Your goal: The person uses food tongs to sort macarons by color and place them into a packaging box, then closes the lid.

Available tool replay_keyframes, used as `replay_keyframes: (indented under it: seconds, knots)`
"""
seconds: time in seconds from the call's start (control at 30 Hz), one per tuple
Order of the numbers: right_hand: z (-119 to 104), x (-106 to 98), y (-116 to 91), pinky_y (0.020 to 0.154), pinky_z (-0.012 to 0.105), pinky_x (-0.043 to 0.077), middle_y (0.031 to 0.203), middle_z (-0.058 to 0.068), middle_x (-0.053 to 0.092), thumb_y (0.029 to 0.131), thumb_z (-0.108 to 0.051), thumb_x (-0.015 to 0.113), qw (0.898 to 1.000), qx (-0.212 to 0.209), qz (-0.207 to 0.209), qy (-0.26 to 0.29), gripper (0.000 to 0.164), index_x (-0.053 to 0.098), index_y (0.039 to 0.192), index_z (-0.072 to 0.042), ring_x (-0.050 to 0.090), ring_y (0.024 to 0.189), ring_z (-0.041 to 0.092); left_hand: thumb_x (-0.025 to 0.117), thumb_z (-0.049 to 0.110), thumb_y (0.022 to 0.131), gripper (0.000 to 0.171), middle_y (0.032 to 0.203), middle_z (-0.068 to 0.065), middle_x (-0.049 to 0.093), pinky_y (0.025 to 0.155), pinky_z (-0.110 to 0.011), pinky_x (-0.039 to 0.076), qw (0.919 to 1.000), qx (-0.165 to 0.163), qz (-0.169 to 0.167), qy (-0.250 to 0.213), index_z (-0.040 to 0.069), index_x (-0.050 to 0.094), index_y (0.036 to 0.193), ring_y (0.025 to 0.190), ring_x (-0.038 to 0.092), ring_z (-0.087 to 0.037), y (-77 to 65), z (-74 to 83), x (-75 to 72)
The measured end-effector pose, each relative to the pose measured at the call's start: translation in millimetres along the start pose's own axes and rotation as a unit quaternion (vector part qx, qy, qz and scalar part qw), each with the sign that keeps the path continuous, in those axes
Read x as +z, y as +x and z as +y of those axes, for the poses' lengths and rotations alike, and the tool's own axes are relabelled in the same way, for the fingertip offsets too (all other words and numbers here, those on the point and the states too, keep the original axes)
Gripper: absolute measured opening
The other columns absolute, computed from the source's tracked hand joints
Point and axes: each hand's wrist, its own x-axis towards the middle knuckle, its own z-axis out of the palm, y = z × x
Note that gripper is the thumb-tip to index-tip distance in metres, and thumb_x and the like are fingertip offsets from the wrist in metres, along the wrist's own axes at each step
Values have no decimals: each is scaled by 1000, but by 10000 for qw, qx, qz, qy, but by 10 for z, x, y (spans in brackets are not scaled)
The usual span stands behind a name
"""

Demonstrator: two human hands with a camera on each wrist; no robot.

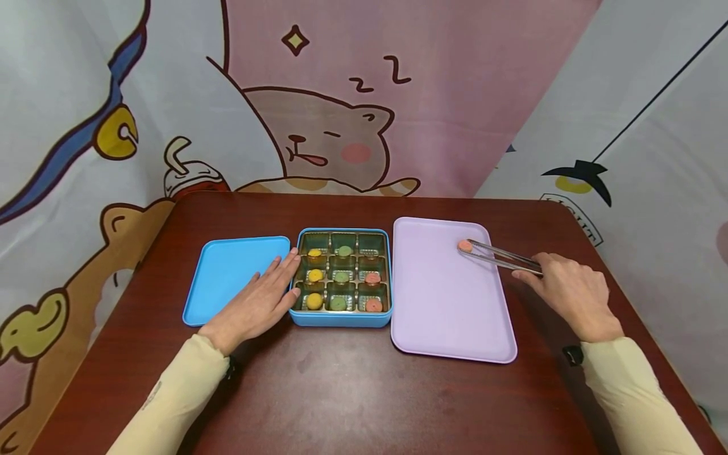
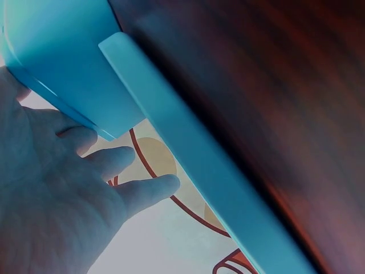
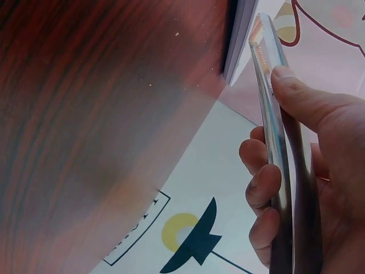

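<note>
My right hand (image 1: pixel 574 294) grips metal tongs (image 1: pixel 500 256) over the far right of the lilac tray (image 1: pixel 449 303). A small round pink piece (image 1: pixel 464 246) sits between the tong tips. In the right wrist view, thumb and fingers wrap the tongs' arms (image 3: pixel 279 142). My left hand (image 1: pixel 261 303) rests against the left side of the blue box (image 1: pixel 341 320), fingers extended. Gold compartments in the box hold yellow pieces (image 1: pixel 315 301) in the left column and green pieces (image 1: pixel 338 303) in the middle. Pink pieces (image 1: pixel 373 305) lie in the right column's middle and front cells.
A flat blue lid (image 1: pixel 236 265) lies left of the box, partly under my left hand in the head view. The dark brown wooden table (image 1: pixel 341 392) carries everything. A cloth (image 1: pixel 455 95) with cartoon animals hangs behind and around it.
</note>
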Motion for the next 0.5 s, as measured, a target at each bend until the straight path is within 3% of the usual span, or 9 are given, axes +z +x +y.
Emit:
replay_keyframes:
  seconds: [0.5]
  knots:
    - [-38,-26,-38,36,33,31,62,5,55,85,-38,87,9999,101,-82,50,47,67,102,1,38,46,20,38,43,112,68,174,-5,8,116,-71,23,10000,-1,-16,21,12,13,167,157,15,-39,5,0,-1]
